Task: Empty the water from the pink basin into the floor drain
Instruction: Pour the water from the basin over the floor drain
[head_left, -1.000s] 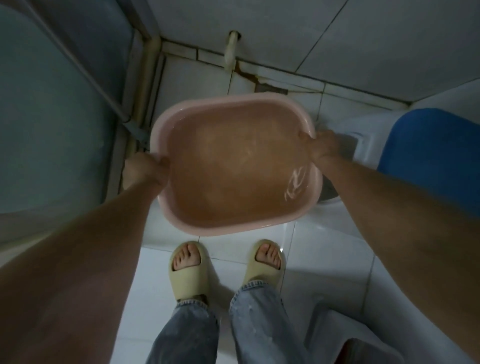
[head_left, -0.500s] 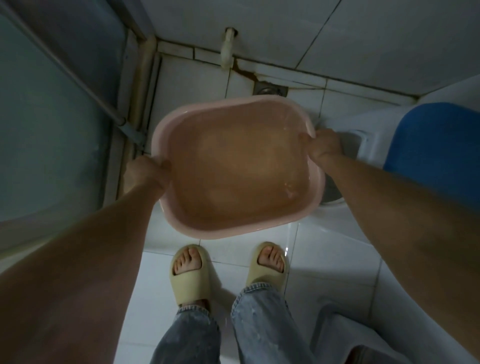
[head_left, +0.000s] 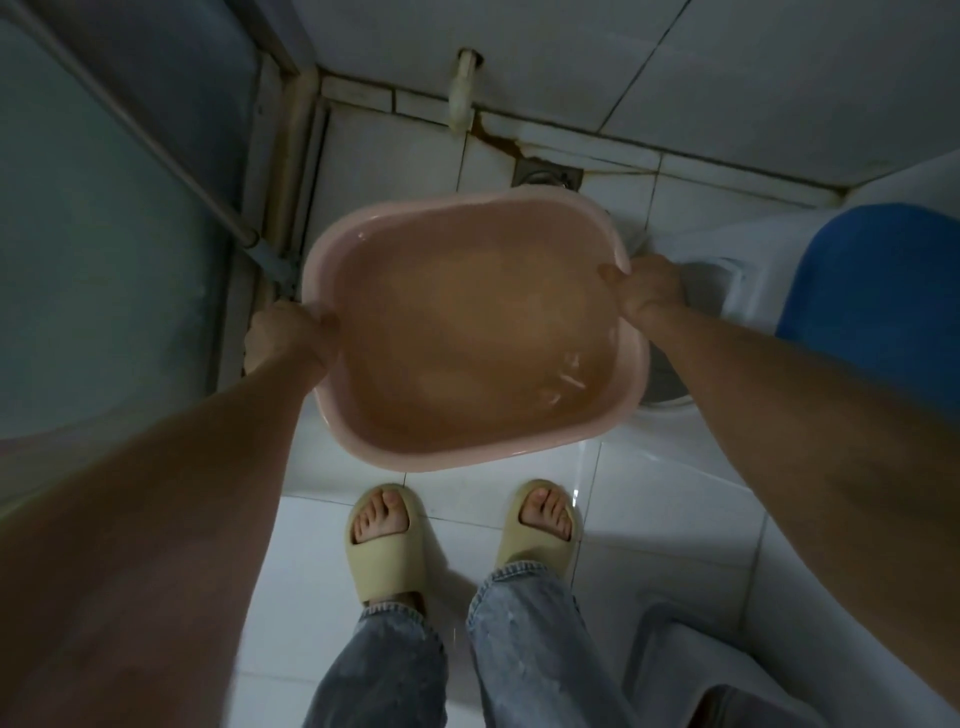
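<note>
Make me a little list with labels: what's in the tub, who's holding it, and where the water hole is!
basin: pink, held up above the floor, about level
water: fills the basin, none pouring yet
left hand: grips the basin's left rim
right hand: grips the basin's right rim
drain: square, in the floor by the wall, just past the basin's far edge
feet: in slippers, behind the basin

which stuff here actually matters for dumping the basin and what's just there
Part of the job:
pink basin, full of water
floor drain, just beyond its far rim
left hand and right hand, gripping opposite rims

Just there:
blue seat cover
wall pipe stub
beige slippers
</note>
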